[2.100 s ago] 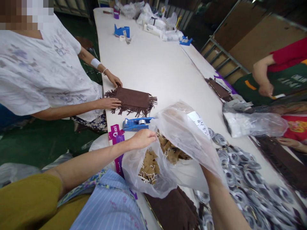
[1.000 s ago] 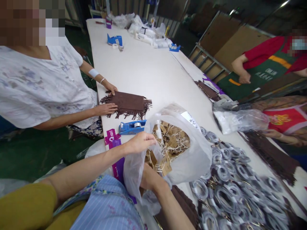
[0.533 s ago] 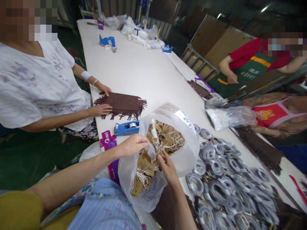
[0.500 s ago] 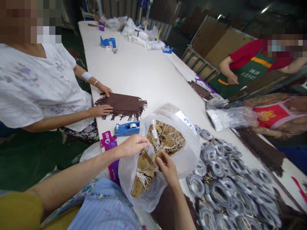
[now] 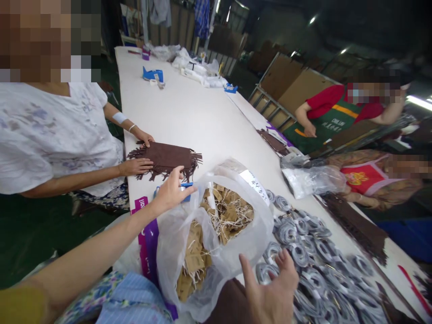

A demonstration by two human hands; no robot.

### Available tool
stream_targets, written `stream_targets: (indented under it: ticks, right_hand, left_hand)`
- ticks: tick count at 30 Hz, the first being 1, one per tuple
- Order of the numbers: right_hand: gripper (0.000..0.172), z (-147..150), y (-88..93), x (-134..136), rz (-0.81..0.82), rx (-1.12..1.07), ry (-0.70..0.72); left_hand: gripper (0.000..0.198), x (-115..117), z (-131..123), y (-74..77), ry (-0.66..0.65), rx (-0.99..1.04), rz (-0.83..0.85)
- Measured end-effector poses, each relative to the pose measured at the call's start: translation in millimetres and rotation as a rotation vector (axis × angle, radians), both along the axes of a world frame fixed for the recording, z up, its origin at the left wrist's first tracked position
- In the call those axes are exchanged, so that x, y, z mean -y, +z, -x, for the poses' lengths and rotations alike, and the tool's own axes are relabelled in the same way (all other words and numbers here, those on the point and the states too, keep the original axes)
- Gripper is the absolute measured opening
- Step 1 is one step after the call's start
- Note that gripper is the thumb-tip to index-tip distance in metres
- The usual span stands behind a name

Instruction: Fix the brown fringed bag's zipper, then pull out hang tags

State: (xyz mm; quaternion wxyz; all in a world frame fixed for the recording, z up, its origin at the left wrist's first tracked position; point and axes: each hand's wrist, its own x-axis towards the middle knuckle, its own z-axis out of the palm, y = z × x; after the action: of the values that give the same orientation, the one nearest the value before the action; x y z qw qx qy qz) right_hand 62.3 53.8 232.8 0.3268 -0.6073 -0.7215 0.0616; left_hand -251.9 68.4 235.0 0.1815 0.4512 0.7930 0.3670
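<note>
Reaching out over the bag rim, the left hand [image 5: 170, 191] has fingers spread and loose, gripping nothing; it sits right over the blue plastic tape dispenser [image 5: 185, 185], prob. touching it, though the hand covers most of the dispenser so contact can't be confirmed. The right hand [image 5: 270, 294] is low in frame, palm open, fingers fanned, empty, just beside the bag's near wall.

The translucent white plastic bag [image 5: 256, 234] lies on the white desk [image 5: 199, 112] btwn both hands, mouth slumped open and upward, which keeps the brown card hang-tags with white strings [image 5: 229, 211] from spilling and easy to see. Right of it, a heap of coiled grey-white wrapped belts [image 5: 313, 252] spreads w/in reach of the right hand.

A co-worker's hands press flat on a dark brown fringed suede piece [image 5: 167, 157], prob. to hold it still.

Hidden/unclear: handwriting on the bag's white label [image 5: 254, 180] unreadable; a purple printed strip [image 5: 146, 229] is partly under the bag; a dark brown piece at bottom edge is cut off; right wrist out of frame.
</note>
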Motion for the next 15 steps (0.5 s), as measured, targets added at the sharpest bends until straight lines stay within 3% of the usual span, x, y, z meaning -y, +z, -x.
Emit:
stream_targets:
  ticks: [1, 4, 6, 7, 10, 12, 15]
  right_hand:
    - [0.082, -5.9, -3.8, -10.5, 0.105, 0.041, -0.025]
    - [0.048, -23.1, -14.7, -45.7, 0.493, 0.067, 0.037]
    - [0.039, -41.9, -9.4, -74.4, 0.589, -0.012, -0.032]
    - [0.036, -53.6, -0.1, -90.3, 0.561, -0.047, -0.112]
    - [0.025, -87.5, 53.5, -138.9, 0.396, -0.082, -0.396]
    - [0.017, -99.3, 99.5, -167.8, 0.25, -0.147, -0.431]
    - [0.029, -92.3, 151.1, -202.7, 0.083, -0.357, -0.23]
  left_hand:
    - [0.075, -10.4, -0.5, 0.2, -0.068, -0.053, 0.054]
    - [0.035, -49.6, -10.0, 9.1, -0.298, -0.176, 0.154]
    - [0.028, -79.9, -15.7, 25.8, -0.349, -0.213, 0.113]
    - [0.027, -95.5, -16.7, 37.6, -0.351, -0.218, 0.08]
    - [0.019, -142.0, -14.6, 81.9, -0.363, -0.231, -0.013]
    - [0.018, -170.0, -17.9, 111.7, -0.435, -0.203, -0.135]
    - [0.014, -199.5, -47.3, 143.3, -0.679, -0.146, -0.431]
